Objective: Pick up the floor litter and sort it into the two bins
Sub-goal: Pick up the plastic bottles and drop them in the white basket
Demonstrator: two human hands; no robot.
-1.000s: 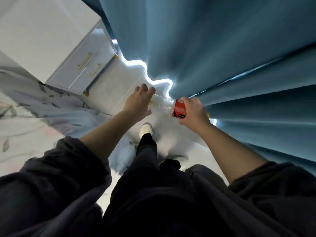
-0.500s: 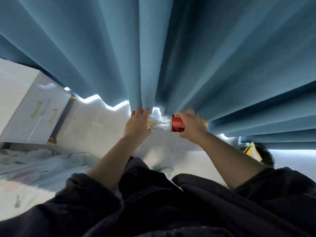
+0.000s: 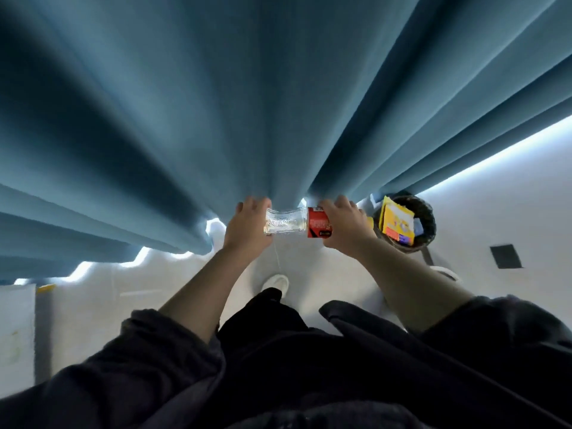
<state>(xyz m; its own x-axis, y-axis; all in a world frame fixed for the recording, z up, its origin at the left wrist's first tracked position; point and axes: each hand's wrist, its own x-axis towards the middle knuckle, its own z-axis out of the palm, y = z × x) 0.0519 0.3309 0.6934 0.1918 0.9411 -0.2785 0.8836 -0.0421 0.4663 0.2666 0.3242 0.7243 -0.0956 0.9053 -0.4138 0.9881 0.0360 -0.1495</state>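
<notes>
Nearest, dark sleeves [image 3: 123, 382]. Left hand [image 3: 247, 226] and right hand [image 3: 346, 226] each grip one end of a clear bottle [image 3: 286, 222], held sideways above the floor [image 3: 312, 274]; its red label [image 3: 318, 226] is unreadable. Just right, a bin [image 3: 429, 212] holds yellow packaging [image 3: 397, 222]. Blue curtain [image 3: 247, 103] behind.

Clear glossy plastic, crinkled and catching the light, in the bottle [image 3: 286, 222] (smooth red printed film for its label [image 3: 318, 226]). Matt blue cloth, heavy and softly folded, in the curtain [image 3: 216, 103]. Pale, smooth, faintly shiny surface for the floor [image 3: 495, 212], brightest along the curtain's hem. Dark and rough-looking at the rim of the bin [image 3: 428, 218]; material too unclear to tell. Glossy printed wrapper for the yellow packet [image 3: 397, 222] inside it. Soft, matt dark cloth on the sleeves [image 3: 139, 366], slightly fuzzy. Smooth white on the shoe [image 3: 276, 282], blurred.
</notes>
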